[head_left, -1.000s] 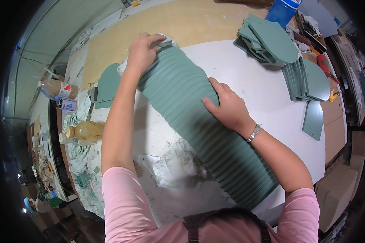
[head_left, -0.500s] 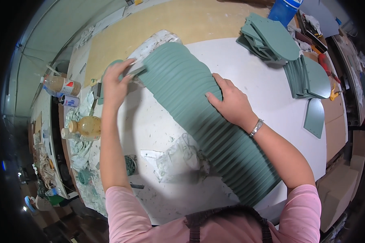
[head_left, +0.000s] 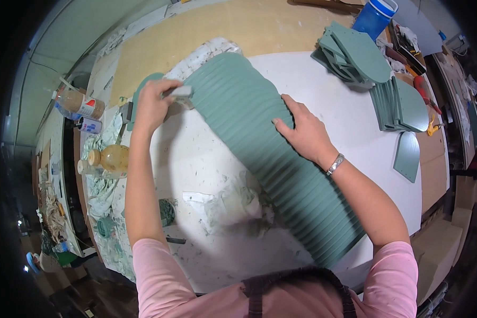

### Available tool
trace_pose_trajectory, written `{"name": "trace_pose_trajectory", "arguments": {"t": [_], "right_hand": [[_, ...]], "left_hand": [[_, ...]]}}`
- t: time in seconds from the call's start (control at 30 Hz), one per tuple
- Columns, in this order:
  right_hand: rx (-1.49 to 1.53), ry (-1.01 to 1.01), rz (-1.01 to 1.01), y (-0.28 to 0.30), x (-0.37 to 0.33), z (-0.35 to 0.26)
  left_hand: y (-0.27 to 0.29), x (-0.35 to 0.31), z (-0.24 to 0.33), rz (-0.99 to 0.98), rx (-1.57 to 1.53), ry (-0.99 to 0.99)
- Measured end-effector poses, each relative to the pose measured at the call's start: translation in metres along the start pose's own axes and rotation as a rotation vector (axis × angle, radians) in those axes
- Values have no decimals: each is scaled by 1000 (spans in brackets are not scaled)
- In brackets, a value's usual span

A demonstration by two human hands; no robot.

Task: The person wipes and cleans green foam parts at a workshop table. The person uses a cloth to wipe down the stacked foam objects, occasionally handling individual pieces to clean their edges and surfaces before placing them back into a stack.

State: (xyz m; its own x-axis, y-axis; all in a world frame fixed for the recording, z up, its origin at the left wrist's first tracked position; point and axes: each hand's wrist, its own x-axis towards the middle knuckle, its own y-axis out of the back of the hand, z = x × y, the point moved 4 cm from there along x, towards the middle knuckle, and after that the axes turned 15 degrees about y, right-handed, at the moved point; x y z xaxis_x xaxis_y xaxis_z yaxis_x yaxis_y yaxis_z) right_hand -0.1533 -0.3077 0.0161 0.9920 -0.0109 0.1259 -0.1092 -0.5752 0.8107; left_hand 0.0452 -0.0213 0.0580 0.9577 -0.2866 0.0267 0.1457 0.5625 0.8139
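Note:
A long row of overlapping green panels with rounded ends (head_left: 238, 116) runs slantwise from the far middle toward my right elbow. My left hand (head_left: 155, 105) grips a small pale grey block (head_left: 182, 91) at the left edge of the row's far end. Its fingers are closed round the block, and whether the block touches the panels I cannot tell. On the right edge of the row lies my right hand (head_left: 308, 132), fingers stretched and thumb apart, pressed on the panels without holding anything. A white, paint-flecked wrapped bundle (head_left: 209, 52) sits against the far end of the row.
Loose green panels (head_left: 355, 53) are piled at the far right, with a leaning stack (head_left: 400, 103) and a single panel (head_left: 407, 157) nearer. A blue jug (head_left: 373, 20) stands behind. Bottles (head_left: 111, 159) line the left side. A crumpled plastic bag (head_left: 238, 204) lies left of the row.
The block in my left hand has turned, so a paler face shows, and the hand has shifted slightly. My right hand stays on the panels.

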Motion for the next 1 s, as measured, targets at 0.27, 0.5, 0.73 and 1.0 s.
{"name": "trace_pose_trajectory", "arguments": {"t": [0.27, 0.5, 0.73, 1.0], "right_hand": [[28, 16, -5, -6, 1, -6], [17, 38, 42, -2, 3, -4], [40, -4, -24, -7, 5, -14], [-27, 6, -4, -7, 0, -8]], "left_hand": [[-35, 21, 52, -73, -23, -159], [41, -135, -74, -44, 77, 151], [45, -273, -119, -121, 272, 386], [-44, -260, 33, -195, -39, -171]]}}
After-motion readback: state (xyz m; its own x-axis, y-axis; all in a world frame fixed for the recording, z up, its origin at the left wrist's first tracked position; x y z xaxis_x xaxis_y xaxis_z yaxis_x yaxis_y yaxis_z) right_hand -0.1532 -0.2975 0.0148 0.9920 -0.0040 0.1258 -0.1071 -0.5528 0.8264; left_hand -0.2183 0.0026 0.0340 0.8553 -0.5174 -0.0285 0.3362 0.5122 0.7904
